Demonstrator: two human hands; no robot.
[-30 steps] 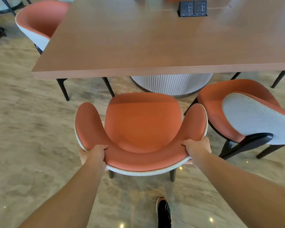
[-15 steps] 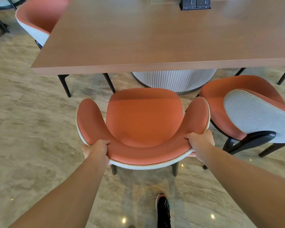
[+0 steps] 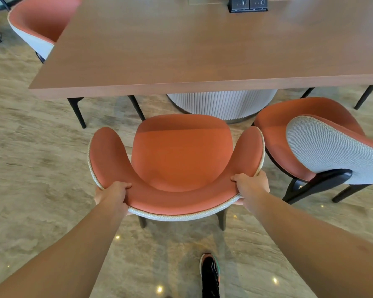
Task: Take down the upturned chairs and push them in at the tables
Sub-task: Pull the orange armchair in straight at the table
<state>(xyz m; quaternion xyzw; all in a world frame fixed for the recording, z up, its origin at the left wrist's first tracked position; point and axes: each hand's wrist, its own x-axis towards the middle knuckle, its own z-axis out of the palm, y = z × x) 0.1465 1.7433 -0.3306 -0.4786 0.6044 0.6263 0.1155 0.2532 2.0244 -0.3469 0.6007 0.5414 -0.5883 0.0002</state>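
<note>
Far left: another orange chair (image 3: 41, 22) tucked at the table's (image 3: 202, 50) end. Left hand (image 3: 112, 195) grips the back rim of the middle chair (image 3: 181, 160), thumb on the orange inner face, fingers wrapped under the grey outer shell. The middle chair stands upright on its legs on the floor. Its open seat front points at the table's near edge, close to it, backrest towards the person. Its wide axis, arm to arm, runs parallel to the table edge. Right hand (image 3: 251, 186) clamps the rim the same way on the other side. Right: third chair (image 3: 321, 147), upright, angled, just beside it.
</note>
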